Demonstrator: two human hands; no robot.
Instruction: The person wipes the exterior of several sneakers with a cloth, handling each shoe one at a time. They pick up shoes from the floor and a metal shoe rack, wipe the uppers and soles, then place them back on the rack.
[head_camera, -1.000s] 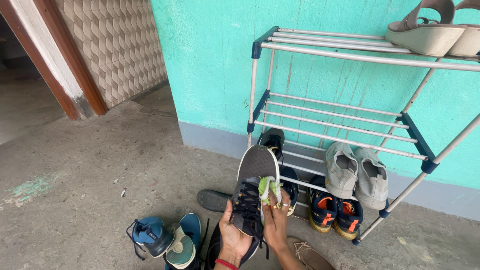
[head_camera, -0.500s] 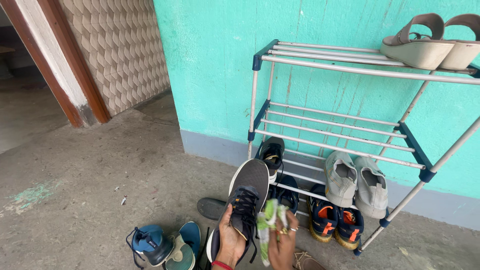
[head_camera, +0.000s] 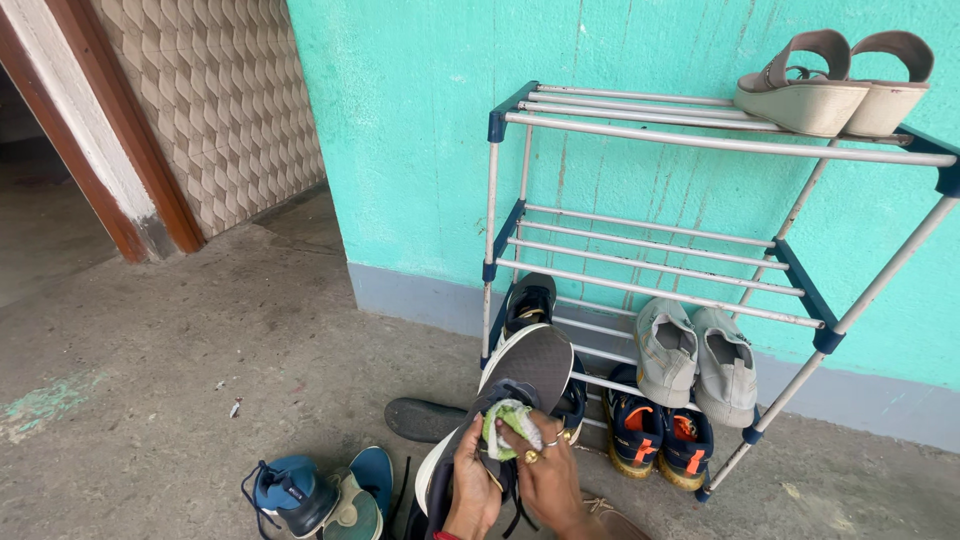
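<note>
Currently left hand (head_camera: 470, 490) cradles a dark sneaker (head_camera: 510, 390) from beneath, fingers curled round its laced midsection, toe raised toward the shoe rack (head_camera: 660, 270). Right hand (head_camera: 545, 470) is closed on a crumpled green-and-white cloth (head_camera: 508, 425), pressing it onto the tongue area. Sneaker looks light, with a soft mesh upper that yields and a stiffer sole; best held at the sole's waist or heel. Cloth is limp and bunches easily. Thumb positions partly hidden, so grip firmness is probably moderate. Blue sneakers (head_camera: 300, 492) lie on the floor (head_camera: 180, 360) nearby.
</note>
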